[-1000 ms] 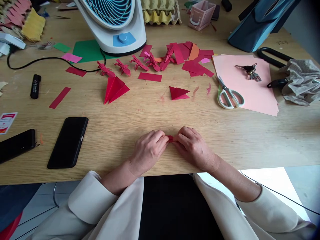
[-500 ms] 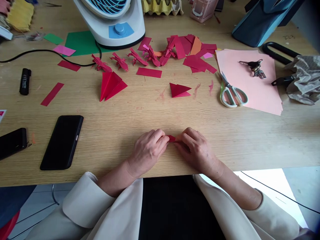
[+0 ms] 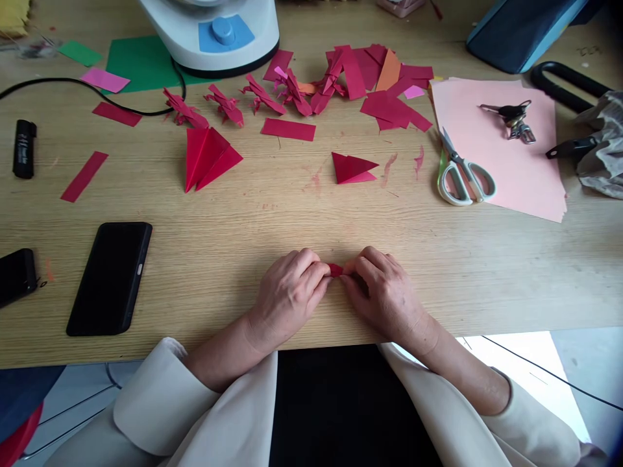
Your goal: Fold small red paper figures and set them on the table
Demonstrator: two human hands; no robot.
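Between my two hands, near the table's front edge, is a small piece of folded red paper (image 3: 335, 270). Only its middle shows; the fingers cover both ends. My left hand (image 3: 292, 285) pinches its left end between thumb and fingers. At the right end, my right hand (image 3: 382, 288) is closed on it in the same way. Beyond the hands lie a folded red paper triangle (image 3: 351, 168) and a larger pleated red paper shape (image 3: 210, 157). Several small red origami figures (image 3: 263, 95) stand in a row farther back.
White-handled scissors (image 3: 464, 178) rest partly on pink paper sheets (image 3: 511, 155) at the right, with a metal clip (image 3: 516, 120) on them. A black phone (image 3: 111, 277) lies at the left. A white fan base (image 3: 219, 39) stands at the back, its black cable (image 3: 73, 80) running left.
The camera view has tilted down and come slightly closer, so the table things shift in the picture. Both hands keep their pinch on the red paper, with hardly any movement.
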